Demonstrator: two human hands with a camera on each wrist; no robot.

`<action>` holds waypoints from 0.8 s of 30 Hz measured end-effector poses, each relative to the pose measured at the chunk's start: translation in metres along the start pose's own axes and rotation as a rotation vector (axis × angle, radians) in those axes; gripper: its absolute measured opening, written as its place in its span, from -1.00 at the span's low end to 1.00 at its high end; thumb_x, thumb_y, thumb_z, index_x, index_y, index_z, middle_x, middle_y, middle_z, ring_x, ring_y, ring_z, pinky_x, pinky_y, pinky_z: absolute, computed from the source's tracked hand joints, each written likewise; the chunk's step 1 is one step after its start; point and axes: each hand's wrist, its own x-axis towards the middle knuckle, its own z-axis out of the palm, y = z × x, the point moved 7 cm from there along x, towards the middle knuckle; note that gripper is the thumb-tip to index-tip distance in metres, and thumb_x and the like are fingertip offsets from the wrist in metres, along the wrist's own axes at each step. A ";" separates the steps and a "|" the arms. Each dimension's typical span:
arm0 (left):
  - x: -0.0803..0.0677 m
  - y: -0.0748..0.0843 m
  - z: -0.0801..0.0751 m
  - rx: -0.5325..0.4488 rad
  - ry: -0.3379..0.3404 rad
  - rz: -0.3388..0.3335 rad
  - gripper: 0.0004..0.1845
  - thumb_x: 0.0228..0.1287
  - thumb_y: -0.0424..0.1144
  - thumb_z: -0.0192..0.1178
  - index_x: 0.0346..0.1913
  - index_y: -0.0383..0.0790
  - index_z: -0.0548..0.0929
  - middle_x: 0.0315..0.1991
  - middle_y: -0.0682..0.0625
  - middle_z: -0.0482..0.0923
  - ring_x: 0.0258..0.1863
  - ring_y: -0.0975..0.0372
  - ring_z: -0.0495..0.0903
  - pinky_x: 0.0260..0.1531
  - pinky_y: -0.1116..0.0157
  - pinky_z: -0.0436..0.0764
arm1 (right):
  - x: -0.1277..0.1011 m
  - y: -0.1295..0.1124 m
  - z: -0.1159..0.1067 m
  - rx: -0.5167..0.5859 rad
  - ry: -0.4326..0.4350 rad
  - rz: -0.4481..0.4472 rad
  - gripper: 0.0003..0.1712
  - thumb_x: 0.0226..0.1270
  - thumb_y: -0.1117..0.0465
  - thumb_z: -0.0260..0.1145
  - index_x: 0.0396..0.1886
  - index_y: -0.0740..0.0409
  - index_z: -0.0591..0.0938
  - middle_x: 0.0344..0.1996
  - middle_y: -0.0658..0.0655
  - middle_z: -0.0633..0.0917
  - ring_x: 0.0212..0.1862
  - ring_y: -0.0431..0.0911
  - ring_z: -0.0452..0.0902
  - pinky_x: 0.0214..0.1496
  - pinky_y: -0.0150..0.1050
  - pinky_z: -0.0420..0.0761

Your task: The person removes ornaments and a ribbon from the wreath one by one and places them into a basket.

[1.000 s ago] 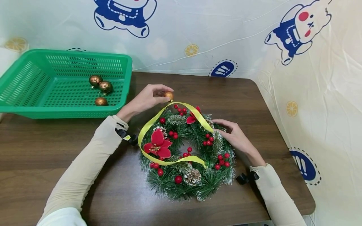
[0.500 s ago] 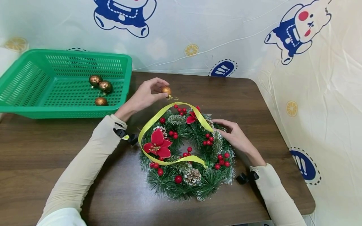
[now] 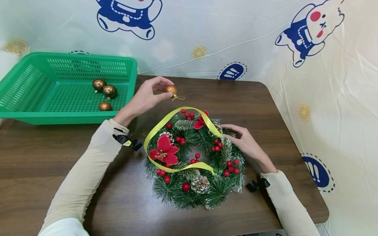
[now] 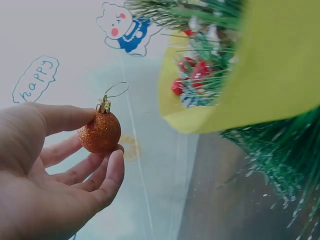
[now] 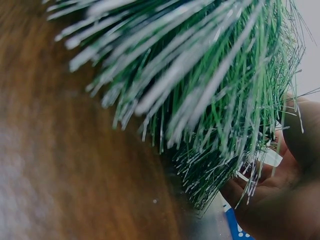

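Green slotted basket (image 3: 17, 98) at far left of dark wood-grain worktop (image 3: 44, 157). Three copper-gold baubles lie inside, toward its right side: two touching (image 3: 98, 84) (image 3: 109, 90), a third (image 3: 105, 106) just nearer the front wall. Behind and at right hangs a pale printed sheet (image 3: 236, 32): blue-clad bears, orange slices, blue exclamation badges.

left hand (image 3: 146, 96) pinching, right hand (image 3: 245, 141) seemingly resting flat

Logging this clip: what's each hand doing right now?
Left hand: pinches the glittery gold bauble.
Right hand: rests on the wreath; grip cannot be told.
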 end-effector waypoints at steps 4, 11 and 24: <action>-0.002 0.005 -0.007 -0.008 0.022 0.001 -0.61 0.36 -0.26 0.30 0.19 -0.27 0.56 0.10 -0.12 0.58 0.09 0.10 0.59 0.06 0.23 0.56 | 0.000 0.000 0.001 -0.006 -0.004 0.002 -0.57 0.45 0.16 0.30 0.28 -0.01 0.59 0.17 0.07 0.63 -0.38 -0.13 0.38 -0.42 -0.33 0.39; -0.014 0.014 -0.021 -0.022 0.080 0.006 -0.62 0.35 -0.26 0.30 0.18 -0.24 0.57 0.11 -0.11 0.56 0.08 0.11 0.59 -0.01 0.33 0.57 | -0.001 -0.001 -0.002 -0.017 0.001 0.002 -0.58 0.45 0.17 0.29 0.28 -0.01 0.59 0.16 0.06 0.63 -0.36 -0.12 0.40 -0.40 -0.33 0.40; -0.075 0.017 -0.069 0.120 0.257 -0.033 -0.56 0.36 -0.18 0.30 0.25 -0.17 0.53 0.25 0.02 0.42 0.22 0.12 0.51 0.03 0.36 0.59 | -0.001 -0.001 0.001 -0.010 -0.008 -0.010 -0.56 0.46 0.17 0.29 0.29 -0.01 0.58 0.18 0.08 0.62 -0.37 -0.14 0.40 -0.39 -0.33 0.41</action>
